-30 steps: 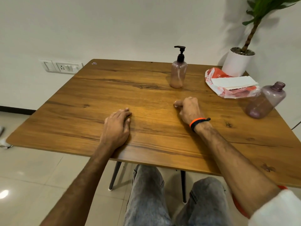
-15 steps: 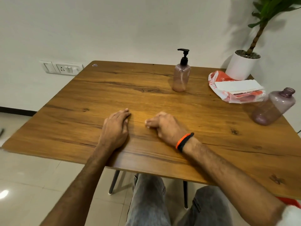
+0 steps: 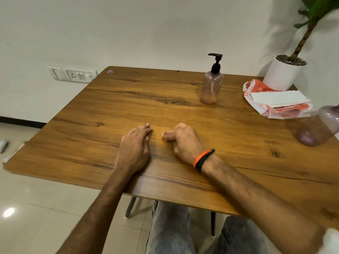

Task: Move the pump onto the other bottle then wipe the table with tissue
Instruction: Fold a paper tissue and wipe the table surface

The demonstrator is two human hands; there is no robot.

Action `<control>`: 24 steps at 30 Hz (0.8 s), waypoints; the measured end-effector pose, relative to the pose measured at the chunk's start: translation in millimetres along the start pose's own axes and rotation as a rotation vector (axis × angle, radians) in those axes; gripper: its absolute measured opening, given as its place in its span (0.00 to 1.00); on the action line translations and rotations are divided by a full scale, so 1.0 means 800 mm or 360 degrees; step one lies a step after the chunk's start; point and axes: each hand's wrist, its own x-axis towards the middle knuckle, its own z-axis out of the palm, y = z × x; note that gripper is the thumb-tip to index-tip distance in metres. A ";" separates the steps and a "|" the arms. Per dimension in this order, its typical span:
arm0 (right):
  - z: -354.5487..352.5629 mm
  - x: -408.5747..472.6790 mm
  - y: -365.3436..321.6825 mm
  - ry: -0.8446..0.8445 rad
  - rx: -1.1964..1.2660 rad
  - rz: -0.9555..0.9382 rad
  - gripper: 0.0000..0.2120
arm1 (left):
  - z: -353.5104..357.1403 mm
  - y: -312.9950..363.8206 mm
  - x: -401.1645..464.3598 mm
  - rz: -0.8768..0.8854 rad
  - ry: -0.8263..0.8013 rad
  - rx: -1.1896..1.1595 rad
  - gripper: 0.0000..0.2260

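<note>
A pink translucent bottle (image 3: 211, 88) with a black pump (image 3: 216, 62) stands upright at the far middle of the wooden table (image 3: 91, 125). A second, wider pink bottle (image 3: 318, 126) with an uncapped neck stands at the right edge, partly cut off by the frame. White tissue (image 3: 278, 98) lies on an orange and white plastic pack at the far right. My left hand (image 3: 134, 147) lies flat on the table near the front. My right hand (image 3: 183, 142) rests beside it, fingers curled, holding nothing.
A white pot (image 3: 282, 74) with a green plant stands at the table's far right corner, behind the tissue pack. A wall socket plate (image 3: 73, 75) sits left of the table. My knees in grey jeans are under the front edge.
My right hand has drawn back and to the left, from the table's middle to a spot beside my left hand. The left hand stayed put.
</note>
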 end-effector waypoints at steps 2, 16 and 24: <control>0.001 -0.036 -0.050 -0.0067 0.0032 -0.0347 0.15 | 0.000 0.000 0.000 -0.0013 0.0002 -0.0001 0.17; -0.022 0.127 0.107 0.0301 -0.0070 0.0550 0.17 | -0.001 0.001 0.000 -0.0076 -0.0030 -0.0010 0.18; 0.001 0.037 0.005 -0.0009 -0.0003 0.0067 0.19 | -0.001 0.000 0.001 -0.0063 -0.0026 0.0004 0.19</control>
